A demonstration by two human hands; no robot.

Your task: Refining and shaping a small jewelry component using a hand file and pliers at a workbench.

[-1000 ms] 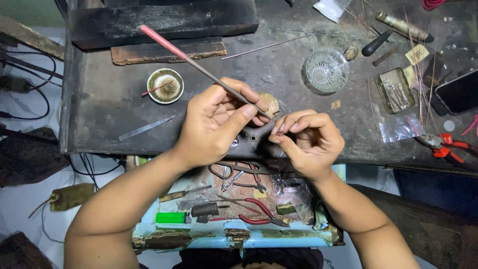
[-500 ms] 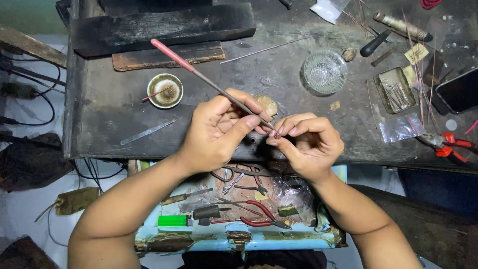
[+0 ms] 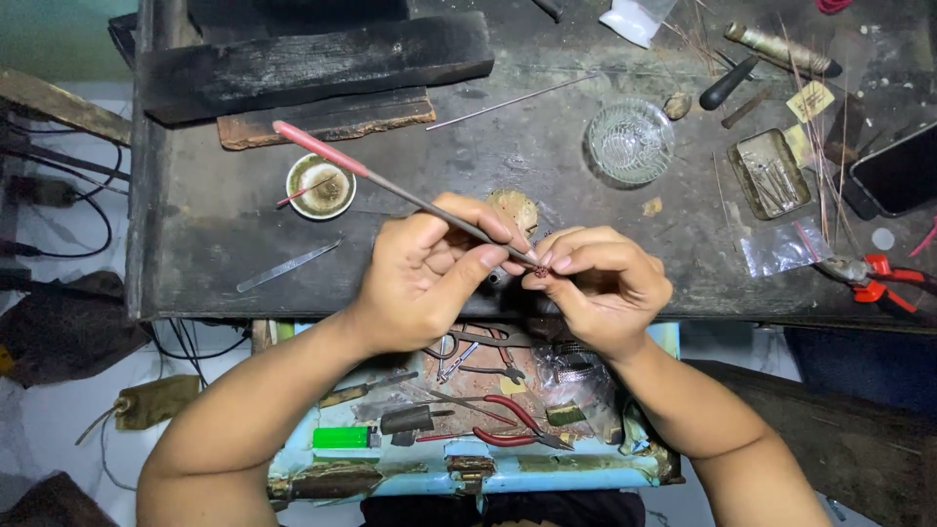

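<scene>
My left hand (image 3: 429, 278) grips a long thin metal tool with a pink handle (image 3: 322, 151); its shaft slants down to the right, the tip meeting a tiny reddish piece (image 3: 539, 270). My right hand (image 3: 600, 283) pinches that small piece between thumb and fingertips. Both hands meet above the front edge of a dark, worn workbench (image 3: 195, 244). What the small piece is cannot be made out.
On the bench lie a small round dish with residue (image 3: 320, 185), a clear glass dish (image 3: 630, 141), a metal tin (image 3: 771, 174), a flat metal file (image 3: 288, 265), red-handled pliers (image 3: 869, 273) and a phone (image 3: 903, 171). Below, an open drawer (image 3: 468, 459) holds pliers and a green lighter (image 3: 344, 437).
Both hands have shifted slightly right and lower, and the pink-handled tool has tilted with them; its tip stays at the small piece in my right fingers.
</scene>
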